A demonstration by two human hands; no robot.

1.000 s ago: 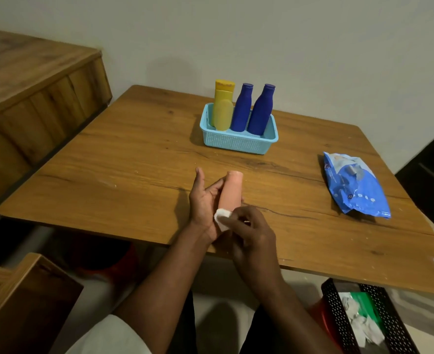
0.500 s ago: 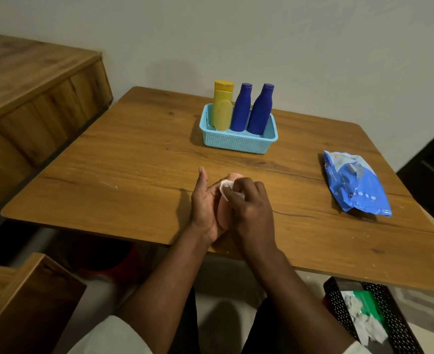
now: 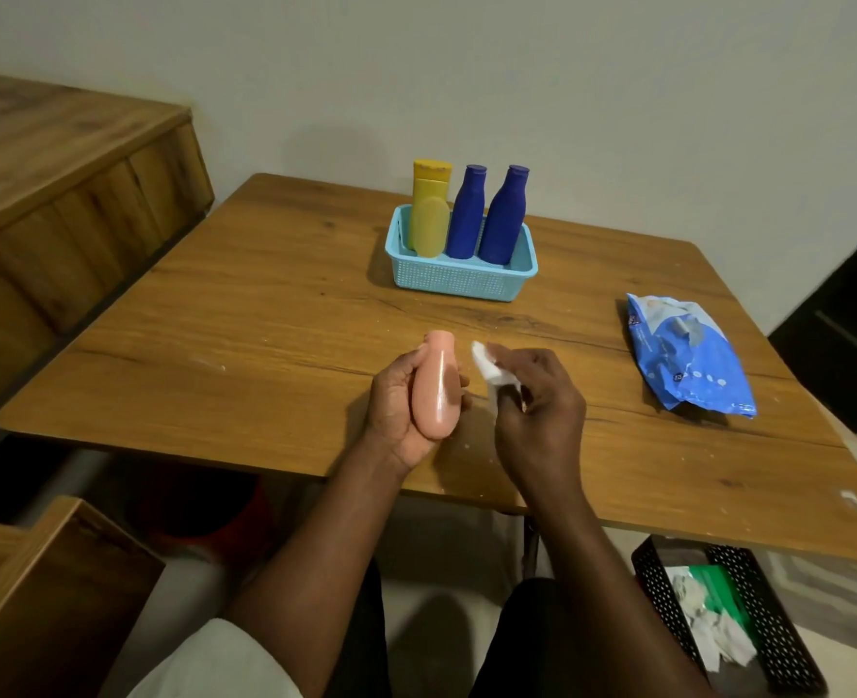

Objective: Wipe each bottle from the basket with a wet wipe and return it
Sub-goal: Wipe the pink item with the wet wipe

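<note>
Partly hidden, the pink bottle (image 3: 435, 390) lies in the left hand (image 3: 400, 410), whose palm and curled fingers cover its far side and base; its cap end points away toward the basket (image 3: 459, 277). No label or writing shows on its glossy face. Just beside it, not touching, the right hand (image 3: 537, 410) pinches a crumpled white wet wipe (image 3: 489, 369) between thumb and fingertips, and the hand's back hides most of the wipe. Both hands hover over the near edge of the wooden table (image 3: 265, 314).

Farther back, the light-blue basket holds a yellow bottle (image 3: 430, 214) and two dark blue bottles (image 3: 466, 214) (image 3: 504, 219), all upright, their lower parts behind the basket wall; none shows readable print. Well to the right lies a blue wipes pack (image 3: 686, 355), its printing too blurred to read. Below the table's right corner a black perforated bin (image 3: 779, 647) is cut off by the frame; white crumpled scraps and something green lie inside.
</note>
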